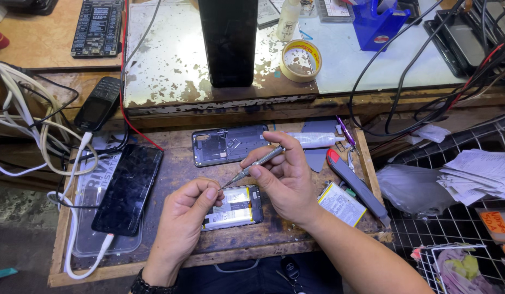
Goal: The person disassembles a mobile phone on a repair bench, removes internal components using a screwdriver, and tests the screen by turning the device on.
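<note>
Silver metal tweezers (259,161) pinched in my right hand (285,182), tip meeting my curled left hand (184,218) fingers. Opened black phone (233,207), yellow battery showing, lying under hands. Grey back cover (228,144) already off. Phone not closed up yet.

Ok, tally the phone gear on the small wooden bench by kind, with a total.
Opened phones: 1
Intact phones on charging cables: 2
Detached phone back frames: 1
Loose batteries: 1
Total: 5
</note>
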